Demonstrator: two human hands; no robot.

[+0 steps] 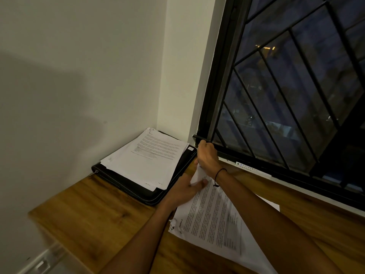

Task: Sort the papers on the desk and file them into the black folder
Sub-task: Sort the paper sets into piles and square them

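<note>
Head view shows my left hand (184,191) and right hand (207,157) both pinching the far corner of a printed sheet (213,220) at lower centre, beside the black folder (138,186). I judge it light, floppy, tear-prone; better gripped along an edge. Its long axis runs toward the upper left.

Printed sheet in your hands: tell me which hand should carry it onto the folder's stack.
Left, probably. The left hand pinches the printed sheet on the side nearest the black folder and its paper stack. The right hand grips the far corner by the window.
</note>
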